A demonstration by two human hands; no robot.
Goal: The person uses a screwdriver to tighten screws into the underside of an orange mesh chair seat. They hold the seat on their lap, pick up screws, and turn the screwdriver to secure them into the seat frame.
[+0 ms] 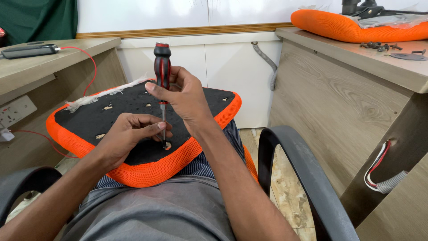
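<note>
An orange mesh seat cushion (147, 172) lies upside down on my lap, its black underside (129, 114) facing up with several screw holes. My right hand (185, 96) grips the red-and-black handle of a screwdriver (162, 67), which stands upright with its tip in a hole near the cushion's front edge. My left hand (127, 136) rests on the black underside, fingertips pinching the screwdriver shaft just above the hole.
Grey chair armrests curve at my right (303, 174) and left (22, 183). A wooden desk (356, 98) on the right carries another orange cushion (352, 27) and loose screws (379, 46). A desk on the left (49, 58) holds a dark device with a red cable.
</note>
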